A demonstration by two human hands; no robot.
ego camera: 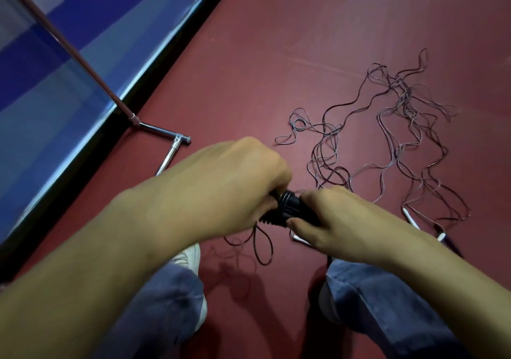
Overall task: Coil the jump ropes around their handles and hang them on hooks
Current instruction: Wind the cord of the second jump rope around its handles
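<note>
**Left hand (pixel 229 187) and right hand (pixel 340 220) grip handles (pixel 293 209) over a tangle**

Both hands meet just below mid-frame, above a dark red floor (pixel 276 54). The left hand, fingers curled tight, wraps the ribbed black handles from the 9 o'clock side. The right hand pinches the same bundle from 3 o'clock, with the thumb underneath. How many handles sit in the grip cannot be told.

A thin dark loop (pixel 272 249) of rope hangs below the left hand at 6 o'clock, between the person's knees. More ropes (pixel 406 104) lie loose and knotted on the floor at 2 o'clock from the hands, spreading toward the right edge. White-tipped ends (pixel 408 214) rest on the floor at 3 o'clock, near the right wrist.

A chrome rack foot (pixel 163 131) stands at 10 o'clock from the hands, its pole rising toward the top-left corner. It sits beside a blue panel (pixel 69 96) with a black lower edge. Jeans (pixel 387 303) and a white shoe (pixel 190 256) fill the 6 o'clock part of the frame.
</note>
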